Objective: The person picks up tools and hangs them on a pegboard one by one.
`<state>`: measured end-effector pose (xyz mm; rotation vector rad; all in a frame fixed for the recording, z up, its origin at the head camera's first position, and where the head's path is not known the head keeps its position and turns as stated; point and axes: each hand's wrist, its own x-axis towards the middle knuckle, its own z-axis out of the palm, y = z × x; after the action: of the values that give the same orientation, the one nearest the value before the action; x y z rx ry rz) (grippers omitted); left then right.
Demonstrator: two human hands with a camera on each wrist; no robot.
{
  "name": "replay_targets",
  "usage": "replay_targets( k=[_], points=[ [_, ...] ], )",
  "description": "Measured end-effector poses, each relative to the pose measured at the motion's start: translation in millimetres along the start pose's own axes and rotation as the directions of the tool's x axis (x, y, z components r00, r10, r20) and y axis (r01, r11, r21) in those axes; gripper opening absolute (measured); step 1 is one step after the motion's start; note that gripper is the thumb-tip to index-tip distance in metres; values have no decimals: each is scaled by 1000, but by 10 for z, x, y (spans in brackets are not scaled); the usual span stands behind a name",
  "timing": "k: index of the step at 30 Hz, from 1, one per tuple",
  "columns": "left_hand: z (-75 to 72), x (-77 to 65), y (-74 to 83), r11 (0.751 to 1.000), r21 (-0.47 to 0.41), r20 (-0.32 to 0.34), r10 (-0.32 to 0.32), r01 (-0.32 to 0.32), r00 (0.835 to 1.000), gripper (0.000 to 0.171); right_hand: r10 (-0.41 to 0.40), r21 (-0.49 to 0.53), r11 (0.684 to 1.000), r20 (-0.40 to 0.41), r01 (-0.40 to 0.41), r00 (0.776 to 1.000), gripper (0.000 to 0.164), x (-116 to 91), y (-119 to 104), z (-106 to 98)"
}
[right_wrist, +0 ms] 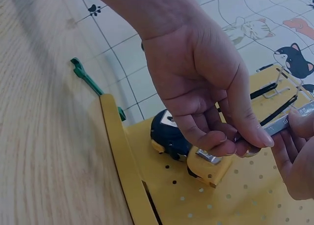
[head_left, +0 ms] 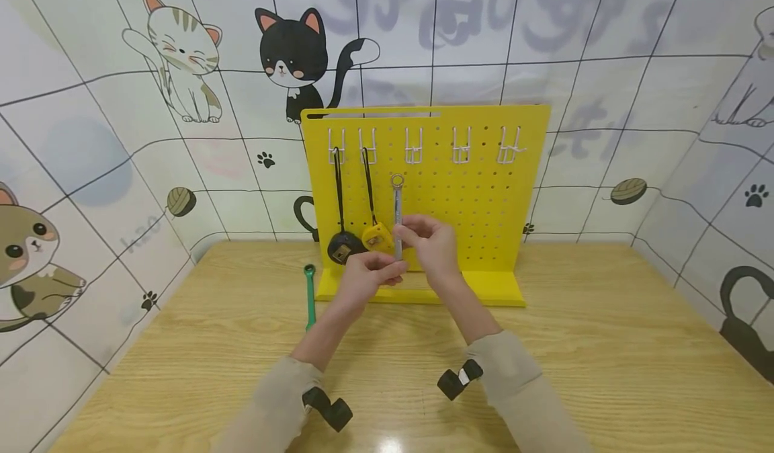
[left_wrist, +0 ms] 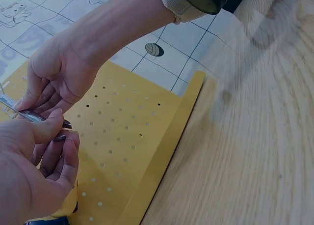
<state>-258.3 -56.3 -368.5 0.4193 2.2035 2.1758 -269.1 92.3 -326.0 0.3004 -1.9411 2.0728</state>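
Note:
A silver combination wrench stands upright in front of the yellow pegboard, its ring end at the top. My right hand pinches its shaft about halfway down between thumb and fingers. Lower down, my left hand pinches the bottom end, which its fingers mostly cover. The left wrist view shows both hands close together on the wrench. Behind my left hand, a black tape measure and a yellow tape measure hang by black cords from the two leftmost hooks.
Several white wire hooks line the pegboard's upper part, the three to the right holding nothing. A green wrench lies on the wooden table, left of the board's base. Behind stands a cat-patterned wall covering.

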Motion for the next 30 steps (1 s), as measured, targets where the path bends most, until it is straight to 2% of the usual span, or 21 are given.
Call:
replay_targets(
  k=[4,10,20,30],
  points=[
    [78,46,32,1000,-26,12,-4,4,1000,20,-4,9,1000,-18,4,1000,17,18,-49,-63],
    [171,92,121,997,-57,20,-43,44,999,21,9,-3,1000,-39,-10,999,20,64,-128,-146],
    [301,190,235,994,-101,-38,-46,42,998,24,13,-45,999,-60,-16,998,23,186,-251,-195],
    [401,283,260,982,-183,-75,-63,49,995,22,9,-74,997,-72,-14,997,22,328,-257,-221]
  ],
)
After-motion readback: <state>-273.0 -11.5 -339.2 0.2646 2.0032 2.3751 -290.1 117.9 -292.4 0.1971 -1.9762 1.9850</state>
